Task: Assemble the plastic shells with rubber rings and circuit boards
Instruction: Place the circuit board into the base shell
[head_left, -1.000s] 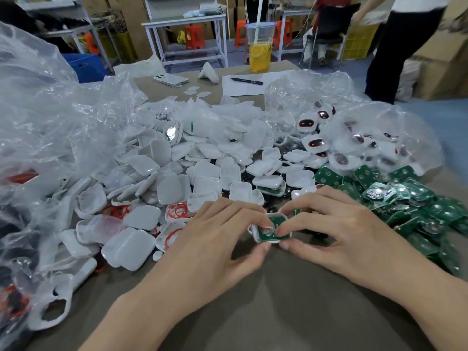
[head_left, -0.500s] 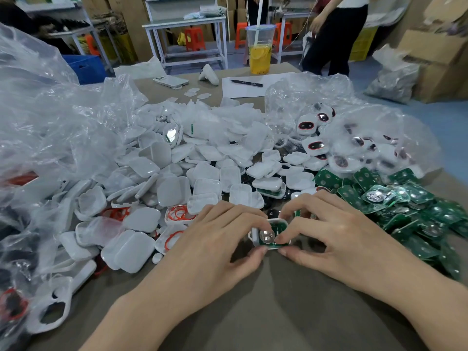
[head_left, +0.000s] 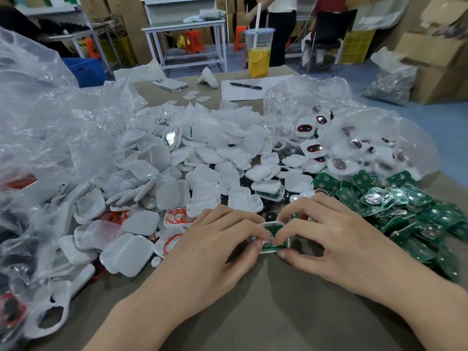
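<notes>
Background person (head_left: 281, 29) stepped left; left hand (head_left: 215, 252) and right hand (head_left: 336, 236) pinch rounded white shell (head_left: 272, 251) holding green board (head_left: 275, 228).

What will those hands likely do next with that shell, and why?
Probably press the green circuit board flat into the white shell: the left hand and right hand both pinch that shell, and the board inside may not be seated yet.

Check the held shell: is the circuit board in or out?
In. The green circuit board lies within the white shell rim; whether fully seated, cannot tell.
</notes>
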The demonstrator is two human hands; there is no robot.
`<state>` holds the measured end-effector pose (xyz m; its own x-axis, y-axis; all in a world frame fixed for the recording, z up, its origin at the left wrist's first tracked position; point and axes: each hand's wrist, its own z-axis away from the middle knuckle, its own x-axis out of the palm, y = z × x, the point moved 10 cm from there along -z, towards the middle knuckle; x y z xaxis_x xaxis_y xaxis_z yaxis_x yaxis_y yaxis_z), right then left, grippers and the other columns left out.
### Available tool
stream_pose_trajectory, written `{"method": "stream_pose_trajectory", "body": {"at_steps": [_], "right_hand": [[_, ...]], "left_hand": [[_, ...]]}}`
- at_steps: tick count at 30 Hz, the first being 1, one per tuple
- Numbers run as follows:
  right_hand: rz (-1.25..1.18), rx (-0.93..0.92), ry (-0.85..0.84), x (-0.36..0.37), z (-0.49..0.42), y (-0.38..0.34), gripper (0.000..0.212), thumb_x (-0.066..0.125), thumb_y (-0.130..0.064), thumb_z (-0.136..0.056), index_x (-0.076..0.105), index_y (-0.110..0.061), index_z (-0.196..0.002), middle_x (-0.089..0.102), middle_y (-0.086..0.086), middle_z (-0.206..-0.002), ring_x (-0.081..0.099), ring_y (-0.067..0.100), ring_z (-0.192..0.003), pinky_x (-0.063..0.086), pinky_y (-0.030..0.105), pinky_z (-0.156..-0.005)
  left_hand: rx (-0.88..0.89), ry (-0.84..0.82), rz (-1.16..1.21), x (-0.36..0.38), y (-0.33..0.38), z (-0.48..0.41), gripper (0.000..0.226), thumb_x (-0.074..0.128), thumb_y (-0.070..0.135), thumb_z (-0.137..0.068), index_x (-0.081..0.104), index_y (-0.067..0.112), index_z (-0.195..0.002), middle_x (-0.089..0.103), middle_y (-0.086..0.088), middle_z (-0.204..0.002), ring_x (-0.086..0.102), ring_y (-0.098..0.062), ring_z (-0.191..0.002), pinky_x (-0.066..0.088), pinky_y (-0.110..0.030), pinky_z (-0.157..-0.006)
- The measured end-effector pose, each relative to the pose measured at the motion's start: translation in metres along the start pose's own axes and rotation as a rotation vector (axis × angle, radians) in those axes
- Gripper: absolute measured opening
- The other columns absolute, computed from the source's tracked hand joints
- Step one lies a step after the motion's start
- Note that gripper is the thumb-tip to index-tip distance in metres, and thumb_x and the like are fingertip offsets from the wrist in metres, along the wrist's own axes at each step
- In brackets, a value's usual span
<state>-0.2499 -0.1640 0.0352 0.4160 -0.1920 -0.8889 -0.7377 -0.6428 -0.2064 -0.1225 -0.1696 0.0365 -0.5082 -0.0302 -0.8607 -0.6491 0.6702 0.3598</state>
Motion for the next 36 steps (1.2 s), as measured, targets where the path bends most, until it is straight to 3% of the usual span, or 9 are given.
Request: {"method": "stream_pose_trajectory", "body": {"at_steps": [4,9,15,19,25,36], "right_hand": [[-0.018,0.014,-0.005,0.001,-0.001,0.000,0.018,0.058,-0.047,-0.089,0.070,-0.035,-0.094,0.063,-0.015,-0.107,0.058,0.014,-0.098,0.051,0.034,-0.087],[-0.020,0.045,-0.035,0.003,-0.001,0.004,0.024,0.059,-0.047,-0.088,0.069,-0.033,-0.105,0.064,-0.018,-0.109,0.059,0.013,-0.102,0.050,0.036,-0.091],[-0.016,0.113,-0.054,0.005,0.000,0.011,0.048,0.058,-0.054,-0.086,0.058,-0.029,-0.127,0.061,-0.024,-0.110,0.050,0.004,-0.104,0.039,0.019,-0.094],[-0.040,0.115,-0.043,0.004,0.000,0.011,0.042,0.061,-0.053,-0.084,0.057,-0.032,-0.120,0.052,-0.031,-0.106,0.049,0.001,-0.104,0.036,0.015,-0.093],[-0.050,0.057,-0.051,0.006,-0.002,0.007,0.019,0.061,-0.049,-0.088,0.066,-0.036,-0.100,0.061,-0.023,-0.112,0.054,0.008,-0.103,0.045,0.029,-0.092],[-0.057,0.053,-0.058,0.007,-0.002,0.007,0.016,0.058,-0.052,-0.089,0.064,-0.040,-0.098,0.059,-0.025,-0.112,0.052,0.005,-0.104,0.041,0.025,-0.094]], "left_hand": [[0.001,0.008,-0.022,0.001,0.000,-0.001,0.020,0.052,0.036,-0.097,0.070,0.032,-0.104,0.065,0.023,-0.116,0.058,-0.005,-0.110,0.044,-0.031,-0.091],[-0.005,-0.025,-0.036,0.004,-0.002,0.000,0.025,0.055,0.051,-0.091,0.069,0.033,-0.102,0.066,0.022,-0.116,0.056,-0.003,-0.111,0.038,-0.028,-0.095],[-0.004,-0.009,-0.078,0.005,-0.001,-0.002,0.023,0.056,0.050,-0.089,0.067,0.032,-0.099,0.066,0.021,-0.111,0.059,-0.007,-0.107,0.039,-0.028,-0.091],[-0.008,-0.010,-0.071,0.005,-0.002,-0.002,0.022,0.056,0.049,-0.089,0.066,0.033,-0.100,0.065,0.022,-0.112,0.058,-0.006,-0.108,0.039,-0.028,-0.090],[-0.012,-0.027,-0.063,0.007,-0.003,-0.001,0.021,0.056,0.049,-0.091,0.065,0.034,-0.102,0.064,0.024,-0.114,0.057,-0.004,-0.110,0.040,-0.030,-0.092],[-0.005,-0.023,-0.061,0.007,-0.002,0.000,0.020,0.056,0.049,-0.091,0.064,0.035,-0.102,0.063,0.024,-0.114,0.057,-0.004,-0.110,0.039,-0.029,-0.092]]}}
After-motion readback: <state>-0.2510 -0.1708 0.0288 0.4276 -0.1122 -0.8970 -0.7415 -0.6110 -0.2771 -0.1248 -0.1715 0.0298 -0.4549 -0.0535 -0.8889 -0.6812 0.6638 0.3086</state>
